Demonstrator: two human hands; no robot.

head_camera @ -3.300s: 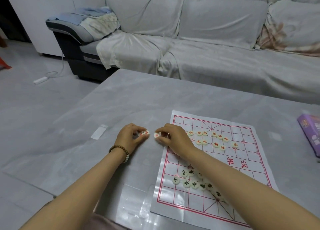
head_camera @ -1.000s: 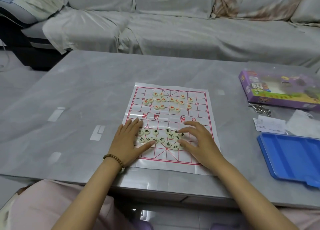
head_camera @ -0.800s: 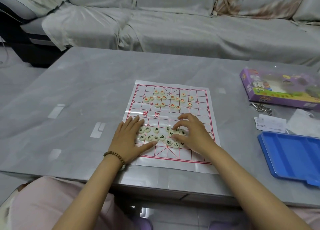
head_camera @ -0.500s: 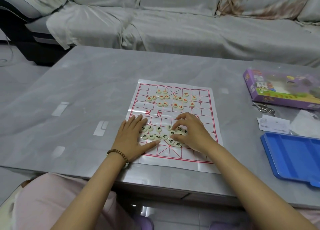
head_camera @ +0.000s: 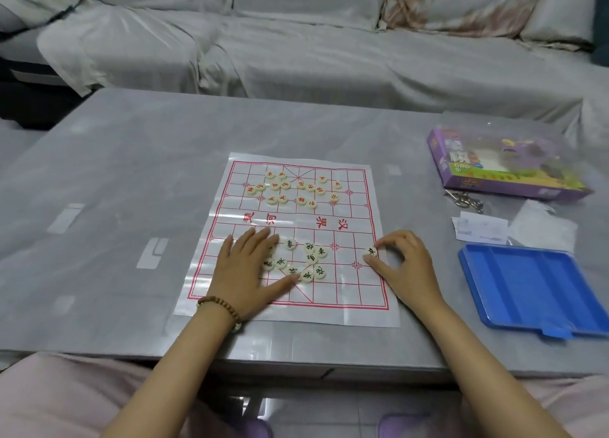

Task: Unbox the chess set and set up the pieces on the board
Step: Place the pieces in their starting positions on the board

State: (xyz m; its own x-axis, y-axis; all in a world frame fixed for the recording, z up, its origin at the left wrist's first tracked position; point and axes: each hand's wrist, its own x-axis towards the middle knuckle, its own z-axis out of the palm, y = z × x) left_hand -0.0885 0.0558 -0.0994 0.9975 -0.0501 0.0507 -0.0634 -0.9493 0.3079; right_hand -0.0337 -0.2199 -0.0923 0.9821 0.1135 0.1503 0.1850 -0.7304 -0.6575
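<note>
1. One disc piece (head_camera: 371,251) is pinched by its rim in your right hand (head_camera: 403,266), at the board's (head_camera: 329,292) right edge. It looks light, hard and slippery.
2. Your left hand (head_camera: 245,268) lies flat with straight fingers, touching the loose black pieces (head_camera: 311,259). The board is probably a thin sheet that slides easily.
3. Red writing on the board reads 楚河 and 汉界, and one piece shows 車. The box (head_camera: 504,174) lettering is too blurred to read.

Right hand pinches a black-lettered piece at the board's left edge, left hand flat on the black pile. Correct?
Not quite: the head view shows the right hand pinching the black-lettered piece at the right edge of the board, not the left. The left hand does lie flat on the black pile.
</note>
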